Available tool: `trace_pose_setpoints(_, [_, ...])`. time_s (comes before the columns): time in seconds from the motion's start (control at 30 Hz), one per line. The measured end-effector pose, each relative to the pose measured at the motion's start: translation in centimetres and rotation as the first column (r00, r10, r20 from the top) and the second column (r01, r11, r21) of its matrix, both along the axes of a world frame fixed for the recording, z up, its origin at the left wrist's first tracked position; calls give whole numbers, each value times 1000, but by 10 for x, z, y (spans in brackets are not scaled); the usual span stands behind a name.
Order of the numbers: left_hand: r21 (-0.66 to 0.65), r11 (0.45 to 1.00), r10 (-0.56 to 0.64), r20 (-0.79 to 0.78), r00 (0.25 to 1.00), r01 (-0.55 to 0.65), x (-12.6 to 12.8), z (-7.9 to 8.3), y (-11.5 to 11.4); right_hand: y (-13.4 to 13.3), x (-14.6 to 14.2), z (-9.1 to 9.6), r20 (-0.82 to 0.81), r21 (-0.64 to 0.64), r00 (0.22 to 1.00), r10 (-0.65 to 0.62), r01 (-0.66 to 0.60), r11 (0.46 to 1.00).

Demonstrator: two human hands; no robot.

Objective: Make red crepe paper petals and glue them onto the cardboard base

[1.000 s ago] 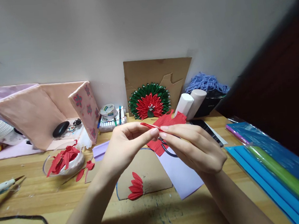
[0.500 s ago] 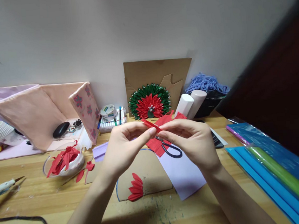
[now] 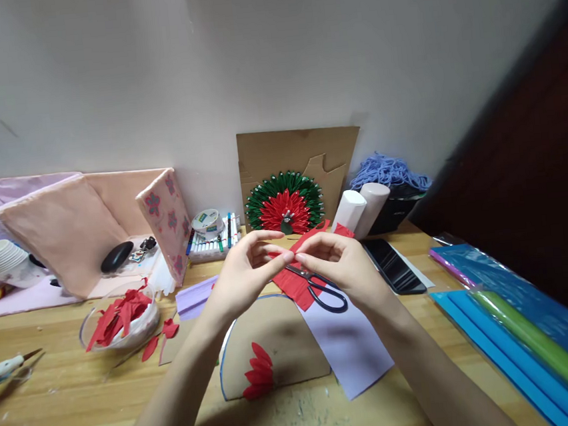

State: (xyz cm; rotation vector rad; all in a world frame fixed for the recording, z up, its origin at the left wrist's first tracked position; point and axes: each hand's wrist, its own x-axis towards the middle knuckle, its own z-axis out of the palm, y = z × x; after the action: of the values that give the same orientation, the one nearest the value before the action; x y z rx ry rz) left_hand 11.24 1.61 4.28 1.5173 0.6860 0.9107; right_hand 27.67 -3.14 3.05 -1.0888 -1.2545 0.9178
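My left hand (image 3: 242, 277) and my right hand (image 3: 342, 267) meet above the desk, fingertips pinched together on a small red paper petal (image 3: 288, 257), mostly hidden between them. Under them lie a red paper sheet (image 3: 293, 284), black scissors (image 3: 322, 291) and a lilac sheet (image 3: 349, 344). A cardboard half-disc (image 3: 276, 341) in front of my arms carries several glued red petals (image 3: 256, 373).
A glass bowl (image 3: 120, 317) of red petals sits to the left, a glue gun (image 3: 2, 369) at the far left. A green-and-red peacock fan (image 3: 284, 203) leans on cardboard at the wall. A black phone (image 3: 393, 266) and rolled blue and green sheets (image 3: 532, 343) lie to the right.
Both hands moved away from me and lower toward the desk, still pinching the red petal. The view tilted down slightly, so the scissors and phone show more.
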Motion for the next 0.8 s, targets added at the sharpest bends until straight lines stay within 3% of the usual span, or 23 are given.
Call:
trace_pose_setpoints(0.13, [10, 998, 60, -43, 997, -60, 7, -25, 0, -2, 5, -20, 41, -16, 999, -5, 6, 1000])
trace_pose_setpoints(0.33, [-12, 995, 97, -106, 990, -99, 9, -85, -34, -25, 6, -83, 40, -148, 999, -1, 7, 989])
trace_pose_setpoints(0.43, [-28, 992, 119, -128, 985, -124, -1, -106, -48, -32, -2, -110, 22, -179, 1000, -4, 8, 984])
trace_pose_setpoints(0.57, [23, 992, 130, -191, 973, -128, -18, -117, -48, -29, -11, -123, 39, -170, 997, 68, -60, 984])
trace_pose_setpoints(0.8, [-1, 981, 189, -191, 963, -192, -52, -119, -38, -24, -40, -120, 76, -140, 990, 116, -104, 985])
